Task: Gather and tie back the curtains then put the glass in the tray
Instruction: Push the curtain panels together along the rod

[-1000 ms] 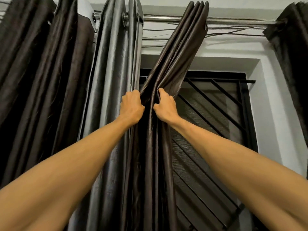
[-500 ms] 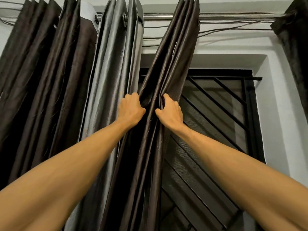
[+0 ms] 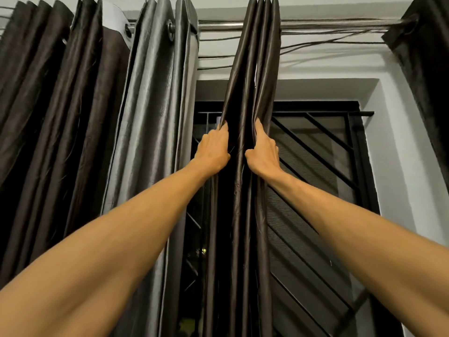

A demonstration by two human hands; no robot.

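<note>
A dark brown curtain panel hangs in tight folds from the metal rod, in front of the window. My left hand grips the left side of its folds and my right hand grips the right side, both at the same height, pressing the folds together. To the left hang a grey curtain and more dark brown curtain, bunched. No glass or tray is in view.
A black window grille with diagonal bars lies behind the curtain. Another dark curtain hangs at the top right. Thin cables run under the rod. White wall frames the window on the right.
The held panel, slanted before, now hangs nearly straight, and a gap has opened between it and the grey curtain. Both hands moved right and up with the folds.
</note>
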